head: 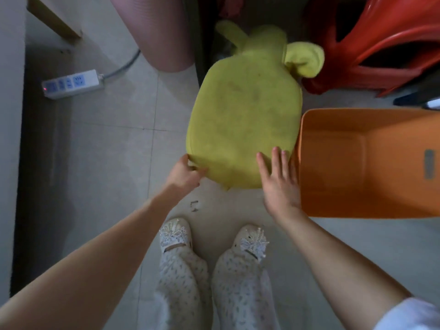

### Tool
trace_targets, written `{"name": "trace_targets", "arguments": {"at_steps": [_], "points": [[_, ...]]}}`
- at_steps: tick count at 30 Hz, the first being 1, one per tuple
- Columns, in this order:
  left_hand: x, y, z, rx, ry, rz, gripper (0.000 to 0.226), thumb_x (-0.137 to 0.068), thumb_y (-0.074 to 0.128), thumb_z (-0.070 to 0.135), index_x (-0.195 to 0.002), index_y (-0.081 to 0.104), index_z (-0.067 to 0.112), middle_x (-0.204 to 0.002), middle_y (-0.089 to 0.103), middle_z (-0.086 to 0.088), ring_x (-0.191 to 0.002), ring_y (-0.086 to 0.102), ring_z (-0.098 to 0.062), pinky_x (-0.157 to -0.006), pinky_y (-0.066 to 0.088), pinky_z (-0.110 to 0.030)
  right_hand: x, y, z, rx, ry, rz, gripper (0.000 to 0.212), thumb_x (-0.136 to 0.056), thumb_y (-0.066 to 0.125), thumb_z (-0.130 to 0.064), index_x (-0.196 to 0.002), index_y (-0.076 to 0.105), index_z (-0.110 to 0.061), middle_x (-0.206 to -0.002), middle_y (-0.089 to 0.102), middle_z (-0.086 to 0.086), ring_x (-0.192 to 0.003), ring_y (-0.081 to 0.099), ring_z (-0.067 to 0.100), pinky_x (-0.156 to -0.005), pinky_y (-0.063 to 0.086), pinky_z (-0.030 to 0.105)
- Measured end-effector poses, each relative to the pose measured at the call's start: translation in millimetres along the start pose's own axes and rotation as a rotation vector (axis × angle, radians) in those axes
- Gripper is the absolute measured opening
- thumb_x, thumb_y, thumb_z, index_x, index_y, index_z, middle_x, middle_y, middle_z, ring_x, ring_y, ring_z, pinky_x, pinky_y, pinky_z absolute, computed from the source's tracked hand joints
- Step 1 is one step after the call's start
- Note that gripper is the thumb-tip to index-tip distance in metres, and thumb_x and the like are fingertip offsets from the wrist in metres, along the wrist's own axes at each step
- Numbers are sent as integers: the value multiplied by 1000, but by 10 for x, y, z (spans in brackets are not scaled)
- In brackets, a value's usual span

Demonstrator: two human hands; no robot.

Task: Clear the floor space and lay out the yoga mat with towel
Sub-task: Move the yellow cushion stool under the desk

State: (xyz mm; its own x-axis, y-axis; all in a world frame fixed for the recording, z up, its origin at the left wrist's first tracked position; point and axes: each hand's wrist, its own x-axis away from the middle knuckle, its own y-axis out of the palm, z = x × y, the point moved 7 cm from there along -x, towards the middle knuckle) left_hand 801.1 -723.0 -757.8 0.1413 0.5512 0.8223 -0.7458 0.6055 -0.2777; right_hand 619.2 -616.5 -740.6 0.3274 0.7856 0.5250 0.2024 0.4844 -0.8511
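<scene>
— Where's the mat?
— Rolled pink yoga mat (154, 32) at eleven o'clock, untouched. My left hand (184, 173) pinches the yellow cushion (242, 120); right hand (279, 184) rests spread on it.
— Progress?
— Early, I judge: clearing floor (114, 144) beside the orange bin (371, 163).

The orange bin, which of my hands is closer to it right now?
Right. Your right hand lies open on the yellow plush cushion's near right corner, right beside the orange bin's left wall. Your left hand pinches the cushion's near left corner, farther away.
</scene>
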Motion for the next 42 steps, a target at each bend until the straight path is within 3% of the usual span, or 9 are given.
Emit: {"name": "trace_targets", "arguments": {"at_steps": [4, 7, 10, 12, 16, 22, 26, 33, 42], "points": [[66, 295, 391, -577, 409, 62, 86, -82, 63, 14, -148, 8, 18, -155, 17, -13, -139, 26, -31, -112, 29, -41, -153, -151, 82, -52, 17, -12, 86, -85, 46, 3, -147, -8, -23, -156, -14, 16, -143, -11, 39, -118, 9, 50], [62, 574, 437, -1007, 617, 62, 97, -84, 62, 23, -146, -12, 31, -158, -17, -3, -145, -14, -30, -118, 7, -46, -117, -45, -12, -90, 13, -20, 81, -89, 49, -11, -147, -6, -27, -157, -13, 14, -142, -12, 42, -117, 7, 52], [-96, 648, 428, -1197, 686, 51, 85, -88, 54, 40, -148, -4, 27, -158, -15, -8, -144, -17, -35, -117, -4, -42, -108, 69, -62, -63, 37, 62, 69, -92, 49, -23, -148, 8, -24, -156, 5, 22, -140, 2, 49, -115, 15, 57], [-104, 640, 499, -1251, 807, 74, 84, -80, 63, 43, -148, 18, 21, -157, 8, -17, -142, 3, -46, -116, 9, -48, -156, 39, -43, -40, 49, 180, 64, -83, 60, -18, -142, 34, -22, -147, 33, 25, -132, 28, 53, -105, 31, 62], [-170, 594, 673, -1333, 1012, 124, 80, -50, 84, 41, -121, 62, 12, -128, 56, -26, -116, 50, -53, -87, 45, -62, -369, 3, 9, 0, -3, 287, 60, -77, 41, -15, -136, 45, -23, -138, 46, 27, -124, 40, 55, -96, 38, 67], [-733, 511, 1233, -1385, 967, 142, 75, -89, 45, 47, -148, 3, 28, -158, -9, -13, -144, -12, -39, -118, -5, -44, -975, -212, 114, 27, -24, 349, 85, -63, 73, -15, -140, 37, -24, -145, 34, 28, -130, 27, 58, -101, 22, 70], [-921, 629, 1622, -1300, 1063, 254, 65, -94, 40, 42, -148, 8, 29, -159, -2, -11, -146, -7, -35, -119, -3, -40, -1460, -414, 379, 0, -85, 384, 79, -83, 54, -19, -147, 8, -33, -159, 1, 5, -143, -7, 42, -111, -4, 63], [-1176, 864, 2041, -1165, 1123, 452, 54, -98, 34, 30, -148, 14, 26, -159, 8, -10, -147, 1, -32, -119, 1, -40, -1901, -724, 684, -29, -41, 477, 80, -85, 46, -7, -146, 4, -37, -158, -1, -11, -146, -6, 24, -114, -3, 56], [-1181, 821, 2040, -1035, 922, 459, 65, -92, 37, 9, -147, 12, 32, -160, 2, -3, -147, -5, -28, -116, 6, -54, -1627, -783, 753, -266, 42, 542, 63, -91, 47, -19, -147, 17, -14, -158, 13, 5, -146, 4, 22, -119, 6, 47]]}}
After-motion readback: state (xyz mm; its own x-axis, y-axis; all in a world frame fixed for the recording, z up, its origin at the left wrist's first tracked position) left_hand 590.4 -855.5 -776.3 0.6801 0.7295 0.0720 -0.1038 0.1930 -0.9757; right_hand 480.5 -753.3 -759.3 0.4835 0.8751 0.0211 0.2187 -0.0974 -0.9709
